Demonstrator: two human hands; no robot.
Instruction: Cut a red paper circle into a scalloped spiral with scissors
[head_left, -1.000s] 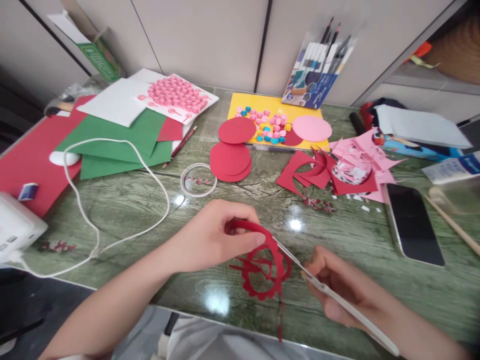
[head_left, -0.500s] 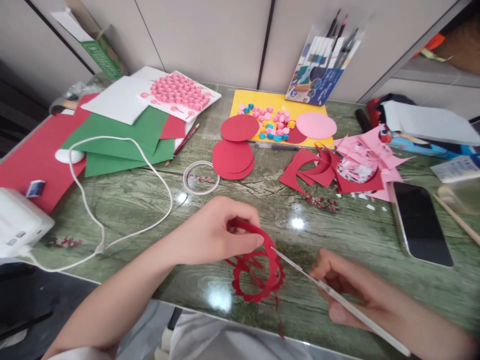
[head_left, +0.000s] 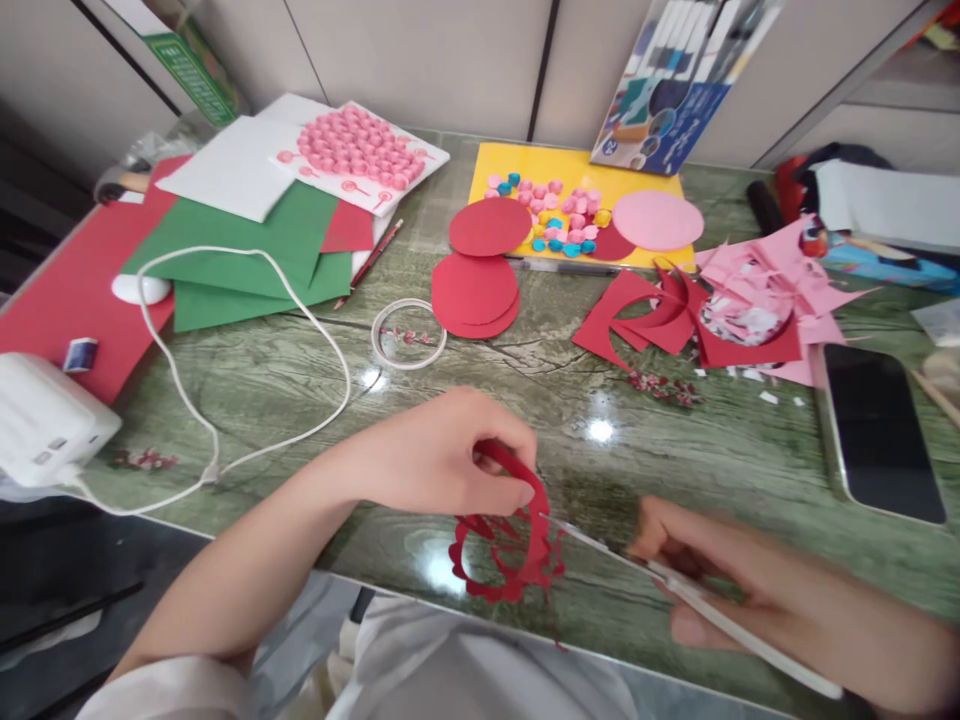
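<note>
My left hand (head_left: 450,460) pinches a curled strip of red paper (head_left: 541,505) between thumb and fingers. Below it hangs the rest of the paper, a ring with a scalloped edge, and a thin red shred dangles at its right. My right hand (head_left: 697,570) is closed round white-handled scissors (head_left: 750,628), seen nearly edge-on and slightly blurred. The narrow blades point left, their tip touching the red strip just beside my left fingertips. Both hands are over the front part of the green, wood-patterned table (head_left: 577,400).
Behind my hands lie red paper circles (head_left: 474,295), a roll of tape (head_left: 375,335) and a yellow sheet (head_left: 495,160) with small coloured pieces. Red and pink scraps (head_left: 675,320) and a phone (head_left: 881,430) are at right. Left are a white cable (head_left: 341,350), charger (head_left: 52,420) and green paper (head_left: 262,300).
The view has tipped down and shifted slightly. The scalloped ring has swung a little leftward under my left hand. Both hands keep their hold, and the scissors' tip stays at the strip.
</note>
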